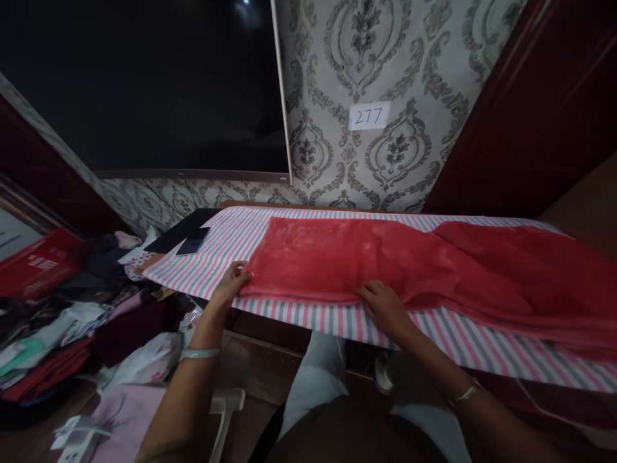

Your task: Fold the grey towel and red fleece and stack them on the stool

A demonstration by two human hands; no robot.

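Observation:
A long piece of red plush cloth lies across a table covered by a striped cloth. Its left part is flat and straight-edged, while the right part is wavy and runs out of view at the right. My left hand pinches the red cloth's left edge near the front corner. At the front edge, about midway along, my right hand has its fingers curled onto the cloth, thumb side hidden. Whether the red cloth is a blanket or a garment, I cannot tell.
A dark phone lies on the table's left end beside a flat black object. Heaped clothes and bags fill the left side, with a white power strip in front. A large television hangs behind.

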